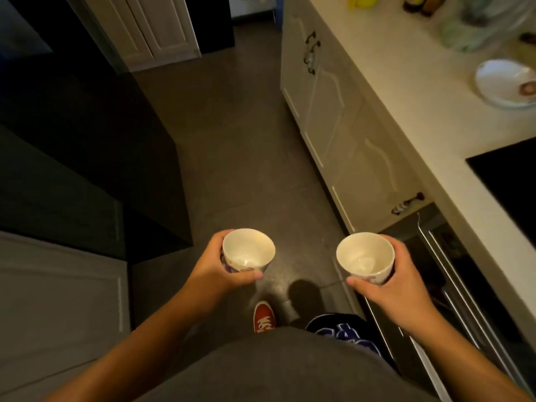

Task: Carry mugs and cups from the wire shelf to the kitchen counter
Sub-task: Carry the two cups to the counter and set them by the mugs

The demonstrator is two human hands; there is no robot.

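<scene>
White ceramic is filling both my hands: my left hand [216, 266] is wrapping one cup [248, 250], my right hand [397, 285] the other cup [366, 258], above the floor [232, 140]. Bumping the desk [406, 82] edge while walking could be knocking one loose.

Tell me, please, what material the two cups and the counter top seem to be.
Left cup and right cup: probably glazed ceramic, glossy white inside with highlights, printed outside. Counter top: pale, smooth, perhaps stone or laminate; the blur leaves it open.

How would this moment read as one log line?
left hand: holds cup | right hand: holds second cup | counter: ahead right
</scene>
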